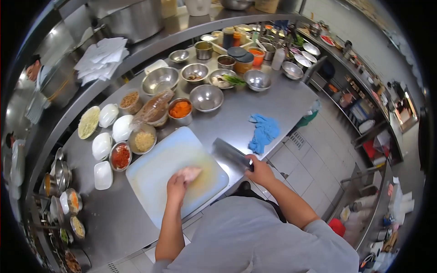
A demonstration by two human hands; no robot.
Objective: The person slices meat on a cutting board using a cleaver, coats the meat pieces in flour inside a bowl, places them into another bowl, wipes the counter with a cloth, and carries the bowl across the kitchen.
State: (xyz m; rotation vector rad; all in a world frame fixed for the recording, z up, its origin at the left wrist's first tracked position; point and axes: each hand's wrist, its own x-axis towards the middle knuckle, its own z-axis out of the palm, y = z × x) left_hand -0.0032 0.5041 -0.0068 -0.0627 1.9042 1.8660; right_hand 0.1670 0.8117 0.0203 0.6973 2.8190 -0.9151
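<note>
On a white cutting board (159,157) lies a pale pink piece of raw meat (191,173). The fingers of my left hand (176,187) are closed on its near left end. My right hand (259,171) is wrapped round the dark handle of a cleaver (229,154). The cleaver's broad blade points left, past the board's right edge and apart from the meat. Yellowish stains mark the board around the meat. A crumpled blue cloth (264,132) lies on the steel counter beyond my right hand.
Bowls of chopped garlic-like bits (144,141), red shreds (121,156) and orange pieces (180,109) stand behind the board. Several steel bowls (206,98) line the back under a shelf (182,28). White dishes (103,175) sit at left. A person (38,75) stands beyond the shelf.
</note>
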